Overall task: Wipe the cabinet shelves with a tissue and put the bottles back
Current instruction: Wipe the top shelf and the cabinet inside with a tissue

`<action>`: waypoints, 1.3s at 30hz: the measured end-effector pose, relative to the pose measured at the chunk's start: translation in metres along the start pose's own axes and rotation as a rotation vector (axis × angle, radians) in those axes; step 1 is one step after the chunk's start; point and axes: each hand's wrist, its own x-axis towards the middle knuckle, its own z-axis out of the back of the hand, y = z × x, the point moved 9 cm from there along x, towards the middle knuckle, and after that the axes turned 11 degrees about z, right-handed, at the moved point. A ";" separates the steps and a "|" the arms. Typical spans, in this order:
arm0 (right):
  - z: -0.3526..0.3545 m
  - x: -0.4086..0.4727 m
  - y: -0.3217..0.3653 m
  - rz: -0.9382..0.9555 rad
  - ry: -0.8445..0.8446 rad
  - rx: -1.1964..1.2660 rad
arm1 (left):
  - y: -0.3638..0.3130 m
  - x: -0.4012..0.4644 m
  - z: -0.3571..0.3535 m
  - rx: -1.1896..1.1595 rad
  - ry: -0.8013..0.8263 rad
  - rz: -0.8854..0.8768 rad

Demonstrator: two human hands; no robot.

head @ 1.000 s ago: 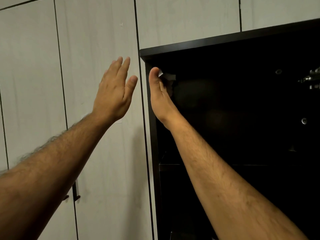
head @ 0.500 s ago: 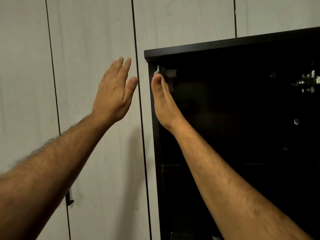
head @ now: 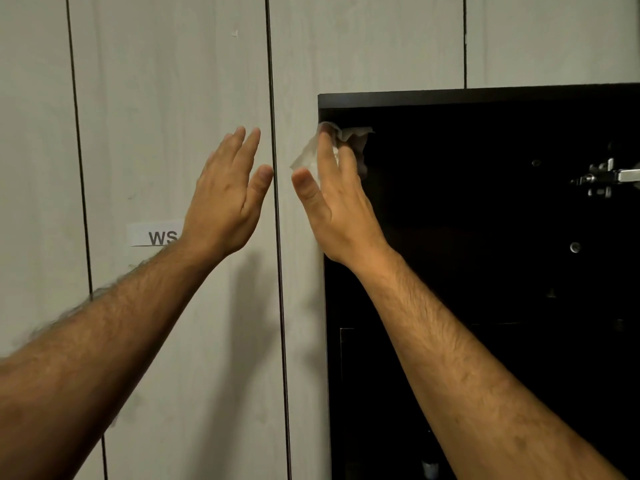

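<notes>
At the upper left corner of the open cabinet (head: 485, 98), seen from the head camera, the right hand (head: 337, 199) presses a crumpled white tissue (head: 341, 136) against the dark side wall just under the top board, fingers flat over it and thumb spread; the tissue is pinned under the fingertips, with a loose flap sticking out to the left, not clenched in a fist. The left hand (head: 230, 199) is open and holds nothing, its palm turned toward the pale closed door (head: 173, 98) next to the cabinet; whether it touches the door cannot be told. A paper label (head: 152, 235) sits on that door, partly hidden by the wrist. Inside, the cabinet is very dark: a metal hinge (head: 606, 178) shows at the right, a shelf edge (head: 450, 325) lies lower down, and a small pale object near the bottom edge may be a bottle, though it is too dim to say. The likely trouble is the thin tissue: held only by flat fingers, it could slide out and drop into the dark cabinet, or tear at the corner. A wide sweep to the right could also catch the hinge, and in such gloom patches could easily be missed.
</notes>
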 end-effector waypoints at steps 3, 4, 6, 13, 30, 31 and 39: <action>-0.002 0.000 0.002 -0.030 0.004 -0.016 | 0.007 -0.003 -0.002 -0.041 0.009 0.009; -0.004 -0.003 0.002 -0.029 0.016 -0.026 | 0.008 -0.004 -0.003 -0.050 0.010 0.006; -0.008 -0.013 0.000 -0.021 0.059 -0.069 | 0.009 -0.008 -0.006 -0.067 0.020 -0.002; -0.025 -0.088 -0.006 -0.047 0.329 -0.313 | 0.013 -0.019 -0.021 -0.106 0.052 -0.010; -0.021 -0.186 0.006 0.043 0.676 -0.721 | -0.030 -0.063 -0.057 0.094 0.113 -0.183; -0.016 -0.185 0.010 0.055 0.656 -0.716 | -0.029 -0.064 -0.057 0.092 0.112 -0.182; 0.016 -0.150 -0.019 -0.252 0.281 -0.324 | -0.037 -0.076 -0.047 -0.020 0.091 -0.174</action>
